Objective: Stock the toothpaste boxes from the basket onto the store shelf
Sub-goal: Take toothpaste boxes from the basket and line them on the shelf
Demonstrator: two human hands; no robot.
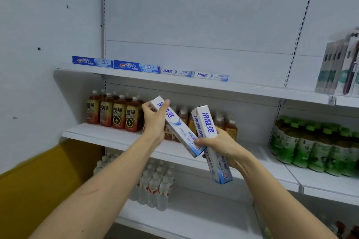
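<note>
My left hand [155,120] grips the upper end of a white-and-blue toothpaste box [177,126] that slants down to the right. My right hand [221,144] holds a second white-and-blue toothpaste box [206,122] nearly upright, and its thumb touches the lower end of the first box. Both boxes hang in front of the middle shelf. On the top shelf [252,88] lie two blue Crest boxes [136,66] and two white boxes [210,76] in a row along the front edge. The basket is out of view.
Brown drink bottles [114,114] stand on the middle shelf behind my hands, green-capped bottles [314,147] at its right. Clear water bottles [153,184] fill the lower shelf. Packaged toothbrushes [340,68] stand at the top shelf's right end. A yellow panel [38,180] is at lower left.
</note>
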